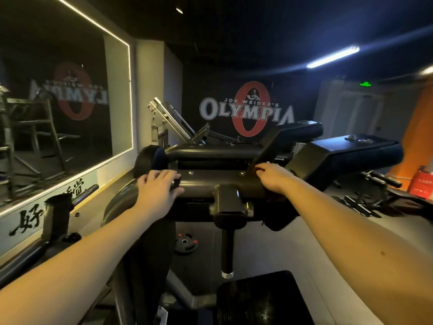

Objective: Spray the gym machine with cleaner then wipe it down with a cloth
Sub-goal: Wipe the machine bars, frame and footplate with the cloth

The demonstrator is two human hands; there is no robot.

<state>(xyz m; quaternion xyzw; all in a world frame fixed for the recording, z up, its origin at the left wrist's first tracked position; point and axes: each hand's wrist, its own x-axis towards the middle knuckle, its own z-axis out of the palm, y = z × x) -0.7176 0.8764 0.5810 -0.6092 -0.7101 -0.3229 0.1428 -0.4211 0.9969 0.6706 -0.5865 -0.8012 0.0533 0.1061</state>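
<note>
The gym machine's dark metal crossbar (206, 186) runs across the middle of the view, with a black post (228, 207) hanging from its centre. My left hand (157, 186) grips the bar's left end, with fingers over the top, thumb in front and a small dark knob (176, 183) between them. At the bar's right end, by the foot of an angled padded arm (281, 141), my right hand (271, 175) has its fingers curled on a dark cloth (278, 216). The cloth hangs below the wrist. No spray bottle is in view.
A large mirror (58, 109) fills the left wall above a low ledge. Black pads (356, 148) stick out to the right of the bar. A weight plate (186, 243) lies on the floor below. Another machine frame (168, 118) stands behind, in front of the Olympia wall banner (248, 109).
</note>
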